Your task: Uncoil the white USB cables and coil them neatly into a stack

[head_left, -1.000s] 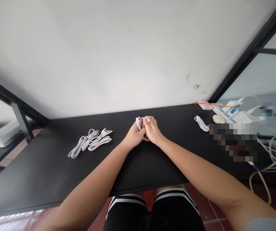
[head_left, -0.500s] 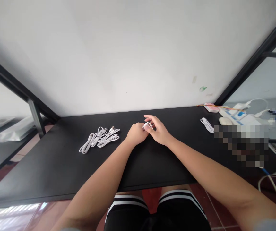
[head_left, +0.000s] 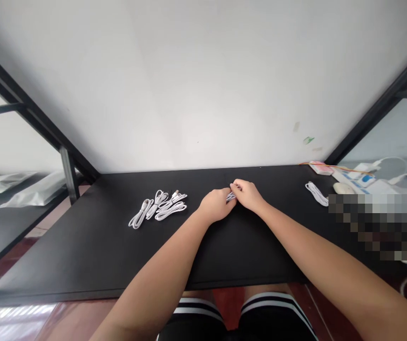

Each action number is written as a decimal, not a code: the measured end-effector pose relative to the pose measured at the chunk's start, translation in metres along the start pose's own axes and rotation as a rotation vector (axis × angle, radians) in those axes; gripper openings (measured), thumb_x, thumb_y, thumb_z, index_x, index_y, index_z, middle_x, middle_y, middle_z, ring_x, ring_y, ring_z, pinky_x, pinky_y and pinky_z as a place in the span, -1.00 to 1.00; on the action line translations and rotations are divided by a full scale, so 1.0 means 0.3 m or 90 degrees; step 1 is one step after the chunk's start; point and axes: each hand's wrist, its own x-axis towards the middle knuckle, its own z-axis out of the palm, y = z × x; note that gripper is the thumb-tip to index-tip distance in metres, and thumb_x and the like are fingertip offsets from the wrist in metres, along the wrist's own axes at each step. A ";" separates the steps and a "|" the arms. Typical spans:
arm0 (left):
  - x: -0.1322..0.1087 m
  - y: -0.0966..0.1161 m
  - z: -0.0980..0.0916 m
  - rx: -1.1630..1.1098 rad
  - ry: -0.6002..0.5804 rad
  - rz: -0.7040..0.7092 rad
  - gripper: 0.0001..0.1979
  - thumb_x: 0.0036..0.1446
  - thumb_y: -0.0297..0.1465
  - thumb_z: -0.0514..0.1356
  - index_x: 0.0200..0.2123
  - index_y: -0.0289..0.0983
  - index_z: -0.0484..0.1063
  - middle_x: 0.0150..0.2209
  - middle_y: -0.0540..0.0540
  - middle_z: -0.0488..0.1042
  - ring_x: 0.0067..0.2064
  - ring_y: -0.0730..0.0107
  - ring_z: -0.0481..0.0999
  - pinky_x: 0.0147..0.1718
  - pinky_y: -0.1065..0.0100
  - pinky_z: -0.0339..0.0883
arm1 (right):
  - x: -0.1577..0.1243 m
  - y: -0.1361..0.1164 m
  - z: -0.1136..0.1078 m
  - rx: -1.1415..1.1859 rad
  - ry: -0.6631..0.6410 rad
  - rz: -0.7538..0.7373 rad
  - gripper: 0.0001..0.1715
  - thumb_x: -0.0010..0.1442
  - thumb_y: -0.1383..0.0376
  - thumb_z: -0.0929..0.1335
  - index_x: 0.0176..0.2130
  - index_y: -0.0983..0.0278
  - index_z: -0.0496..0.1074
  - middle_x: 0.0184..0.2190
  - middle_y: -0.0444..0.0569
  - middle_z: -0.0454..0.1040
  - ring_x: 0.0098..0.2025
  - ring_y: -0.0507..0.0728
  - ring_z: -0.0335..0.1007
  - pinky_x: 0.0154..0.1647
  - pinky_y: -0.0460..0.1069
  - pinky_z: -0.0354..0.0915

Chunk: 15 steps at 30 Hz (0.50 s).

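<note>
Both of my hands meet over the middle of the black table (head_left: 93,251). My left hand (head_left: 216,204) is closed around a coiled white cable (head_left: 231,195), most of it hidden by the fingers. Against its other end my right hand (head_left: 249,195) is also closed, gripping the same cable. To the left of my hands lie several bundled white cables: one bundle (head_left: 141,214) is leftmost, and another bundle (head_left: 171,210) is nearest my left hand. A further coiled white cable (head_left: 317,194) rests on the right side of the table.
A white mouse (head_left: 343,188) and a power strip (head_left: 352,182) with plugged-in chargers sit at the right. Behind them is a pink-and-white box (head_left: 321,168). A pixelated patch covers the right front area. The wall (head_left: 196,85) rises behind the table, and black frame bars flank it.
My right hand's fingers have closed from a spread pose onto the cable. The view has shifted a little left, so the table things appear farther right.
</note>
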 end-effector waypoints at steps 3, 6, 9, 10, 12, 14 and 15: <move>-0.003 0.009 -0.001 0.000 -0.023 0.026 -0.64 0.37 -0.12 -0.02 -0.20 -0.22 0.44 -0.28 -0.20 0.59 -0.24 0.13 0.59 -0.30 0.31 0.28 | 0.014 0.032 -0.004 0.070 0.007 0.015 -0.62 0.25 0.08 0.29 -0.51 0.22 0.26 -0.60 -0.16 0.31 -0.51 0.06 0.21 -0.43 -0.03 0.10; -0.005 0.013 -0.005 -0.006 -0.033 0.057 -0.60 0.38 -0.11 -0.06 -0.26 -0.23 0.44 -0.34 -0.22 0.56 -0.30 0.10 0.57 -0.34 0.29 0.25 | 0.004 0.040 -0.014 0.151 -0.022 0.003 -0.57 0.26 0.02 0.29 -0.51 0.22 0.25 -0.59 -0.18 0.27 -0.50 0.04 0.17 -0.43 -0.04 0.11; -0.006 0.010 -0.007 -0.003 -0.040 0.068 -0.58 0.38 -0.12 -0.07 -0.32 -0.22 0.43 -0.39 -0.21 0.54 -0.35 0.10 0.55 -0.38 0.28 0.21 | -0.010 0.038 -0.020 0.208 -0.076 -0.003 -0.56 0.27 0.00 0.28 -0.49 0.23 0.27 -0.58 -0.19 0.26 -0.51 0.03 0.15 -0.43 -0.04 0.12; -0.005 0.008 -0.007 0.003 -0.046 0.069 -0.58 0.39 -0.12 -0.09 -0.33 -0.22 0.43 -0.40 -0.20 0.54 -0.36 0.11 0.54 -0.39 0.28 0.20 | -0.013 0.038 -0.021 0.221 -0.094 0.001 -0.57 0.27 0.00 0.28 -0.48 0.23 0.29 -0.58 -0.19 0.27 -0.51 0.03 0.15 -0.44 -0.05 0.12; -0.003 0.004 -0.006 0.014 -0.054 0.066 -0.58 0.39 -0.14 -0.10 -0.33 -0.21 0.42 -0.41 -0.18 0.53 -0.38 0.14 0.52 -0.42 0.30 0.16 | -0.013 0.040 -0.020 0.239 -0.116 0.007 -0.61 0.27 0.02 0.29 -0.45 0.22 0.30 -0.59 -0.20 0.28 -0.53 0.03 0.15 -0.45 -0.05 0.12; -0.001 0.003 -0.002 0.017 -0.052 0.062 -0.59 0.40 -0.15 -0.10 -0.32 -0.21 0.42 -0.42 -0.16 0.52 -0.40 0.17 0.51 -0.43 0.31 0.13 | -0.009 0.044 -0.017 0.238 -0.116 -0.005 -0.64 0.27 0.04 0.29 -0.43 0.22 0.30 -0.58 -0.20 0.29 -0.51 0.04 0.18 -0.43 -0.05 0.14; 0.000 0.003 0.000 0.017 -0.046 0.060 -0.59 0.40 -0.15 -0.10 -0.30 -0.21 0.43 -0.43 -0.15 0.52 -0.41 0.18 0.51 -0.44 0.32 0.11 | -0.007 0.045 -0.016 0.233 -0.108 -0.015 -0.65 0.28 0.06 0.29 -0.43 0.22 0.30 -0.56 -0.19 0.30 -0.49 0.04 0.19 -0.41 -0.04 0.14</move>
